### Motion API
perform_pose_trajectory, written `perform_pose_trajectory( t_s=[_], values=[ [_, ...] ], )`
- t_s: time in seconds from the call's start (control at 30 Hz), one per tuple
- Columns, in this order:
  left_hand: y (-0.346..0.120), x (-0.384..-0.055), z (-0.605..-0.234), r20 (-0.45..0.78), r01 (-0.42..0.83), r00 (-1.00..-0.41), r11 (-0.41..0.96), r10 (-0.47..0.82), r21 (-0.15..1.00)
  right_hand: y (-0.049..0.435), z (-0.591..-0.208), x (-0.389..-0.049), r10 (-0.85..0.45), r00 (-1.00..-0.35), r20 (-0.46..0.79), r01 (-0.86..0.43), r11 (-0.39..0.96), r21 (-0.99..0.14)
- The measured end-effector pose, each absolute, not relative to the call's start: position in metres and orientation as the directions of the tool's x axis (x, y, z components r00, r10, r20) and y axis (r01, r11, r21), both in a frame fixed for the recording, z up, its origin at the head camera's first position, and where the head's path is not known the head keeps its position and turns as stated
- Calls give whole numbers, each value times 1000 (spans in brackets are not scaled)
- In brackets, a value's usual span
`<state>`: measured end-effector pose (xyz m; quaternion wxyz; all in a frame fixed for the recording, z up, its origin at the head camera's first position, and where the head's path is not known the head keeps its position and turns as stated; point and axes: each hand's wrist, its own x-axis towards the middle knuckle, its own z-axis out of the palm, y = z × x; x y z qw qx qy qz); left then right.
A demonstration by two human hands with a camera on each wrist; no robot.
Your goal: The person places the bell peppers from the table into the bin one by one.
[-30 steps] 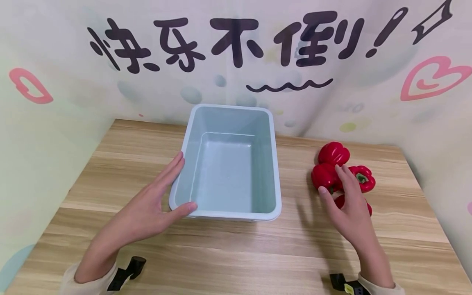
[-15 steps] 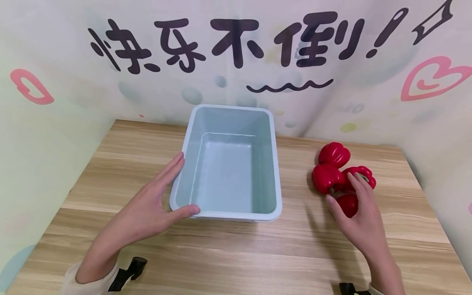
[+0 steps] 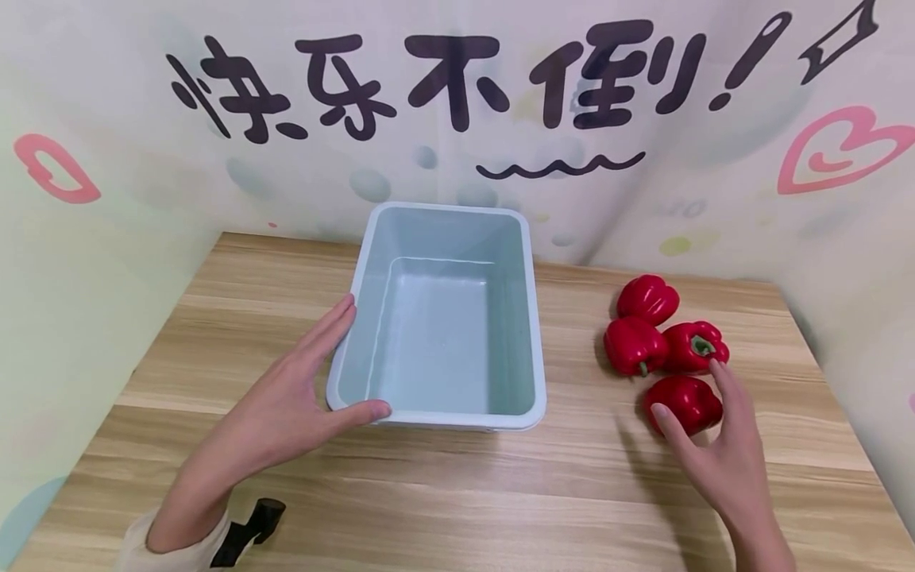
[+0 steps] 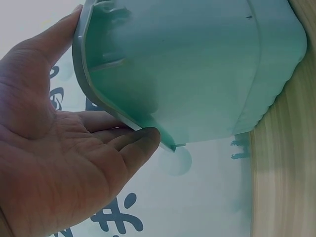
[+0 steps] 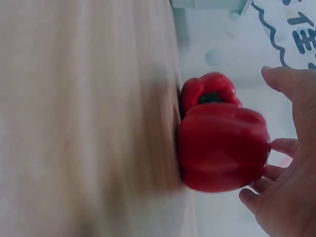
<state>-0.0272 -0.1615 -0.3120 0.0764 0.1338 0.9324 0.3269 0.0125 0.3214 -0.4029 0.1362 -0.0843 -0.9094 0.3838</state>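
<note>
A light blue plastic basin [image 3: 443,342] sits in the middle of the wooden table. My left hand [image 3: 282,413] spans its near left corner, with straight thumb and fingertips resting on the rim; in the left wrist view, the fingers [image 4: 123,143] lie along the outside of the rim. Close over the nearest red bell pepper [image 3: 682,403] hovers my right hand [image 3: 729,453], thumb on its left and fingers spread on its right. The right wrist view shows the fingertips right beside this red pepper [image 5: 222,148], not wrapped round it.
Behind the nearest pepper lie a second pepper [image 3: 632,347], a third with its green stem showing [image 3: 689,349], and another farther back [image 3: 646,299]. A printed cloth [image 3: 429,159] hangs along the table's back edge.
My right hand has moved to the right and nearer to me, from over the middle peppers to the nearest one, uncovering those behind. The left hand stays at the basin's corner.
</note>
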Motion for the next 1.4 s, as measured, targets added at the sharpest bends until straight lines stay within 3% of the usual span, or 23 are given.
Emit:
perform_pose_trajectory(
  t_s=[0.2, 0.47, 1.4],
  values=[
    [-160, -29, -313, -47, 219, -948, 752, 315, 622, 331, -412, 21, 311, -940, 142, 109, 666, -738],
    [-161, -30, -312, -50, 230, -943, 753, 330, 616, 346, -421, 30, 327, -945, -2, 210, 601, -771],
    [-164, -30, -314, -55, 230, -939, 738, 340, 635, 344, -427, 13, 313, -946, -88, 262, 572, -778]
  ],
)
